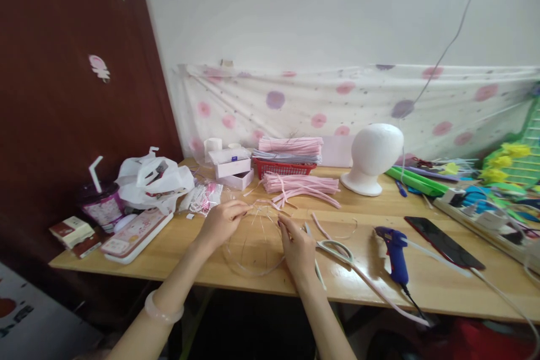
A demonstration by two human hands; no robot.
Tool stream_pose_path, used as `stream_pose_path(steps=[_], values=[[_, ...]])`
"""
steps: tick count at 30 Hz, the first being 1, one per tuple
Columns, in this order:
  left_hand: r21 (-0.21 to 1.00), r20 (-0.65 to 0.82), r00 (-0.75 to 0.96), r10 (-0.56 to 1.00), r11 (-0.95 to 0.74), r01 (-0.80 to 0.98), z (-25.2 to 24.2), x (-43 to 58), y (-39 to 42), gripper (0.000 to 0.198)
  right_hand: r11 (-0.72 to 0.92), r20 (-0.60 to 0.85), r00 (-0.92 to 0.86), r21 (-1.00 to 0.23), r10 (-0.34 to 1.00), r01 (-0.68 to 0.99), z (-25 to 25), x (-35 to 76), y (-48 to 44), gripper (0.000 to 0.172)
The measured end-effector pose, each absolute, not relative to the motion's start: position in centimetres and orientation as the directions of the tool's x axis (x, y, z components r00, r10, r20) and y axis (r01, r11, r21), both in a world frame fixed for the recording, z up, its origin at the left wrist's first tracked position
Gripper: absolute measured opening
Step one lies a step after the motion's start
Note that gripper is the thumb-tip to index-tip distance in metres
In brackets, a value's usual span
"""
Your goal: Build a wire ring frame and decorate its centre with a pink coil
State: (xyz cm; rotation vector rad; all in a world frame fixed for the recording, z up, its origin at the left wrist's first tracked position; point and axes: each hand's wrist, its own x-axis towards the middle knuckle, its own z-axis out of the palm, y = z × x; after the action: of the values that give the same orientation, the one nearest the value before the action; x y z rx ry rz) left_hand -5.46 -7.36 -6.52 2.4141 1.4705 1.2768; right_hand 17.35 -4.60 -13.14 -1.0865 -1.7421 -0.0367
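A thin wire frame (256, 273), shaped in loops with several fine strands, hangs between my two hands over the table's front edge. My left hand (221, 222) pinches its upper left part between thumb and fingers. At the upper right of the frame, my right hand (298, 244) is closed on the wire, the fingertips partly hidden. A pair of scissors (337, 250) with pale handles lies just right of my right hand. Beside it rests a loose pink fuzzy stem (386, 295) that reaches over the table's edge. Pink fuzzy stems (299, 183) lie bundled behind my hands.
A blue glue gun (394, 253), a phone (442, 242) and a power strip (485, 222) lie on the right. A white foam head (375, 154) stands at the back. A red basket (284, 167), white boxes (231, 166), a plastic bag (152, 180) and a purple cup (101, 205) are left of it.
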Motion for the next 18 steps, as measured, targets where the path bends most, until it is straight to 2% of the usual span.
stream_pose_path(steps=[7,18], values=[[0.564,0.594,0.024,0.804,-0.437,0.701,-8.1,-7.3,-8.6,0.026,0.554,0.717,-0.031,-0.509,0.696,0.659,-13.0,17.5,-4.8,0.031],[0.732,0.473,-0.099,0.875,-0.328,0.597,-13.1,-7.3,-8.7,0.031,0.547,0.7,-0.043,-0.516,0.712,0.658,-13.0,17.6,-4.8,0.033]])
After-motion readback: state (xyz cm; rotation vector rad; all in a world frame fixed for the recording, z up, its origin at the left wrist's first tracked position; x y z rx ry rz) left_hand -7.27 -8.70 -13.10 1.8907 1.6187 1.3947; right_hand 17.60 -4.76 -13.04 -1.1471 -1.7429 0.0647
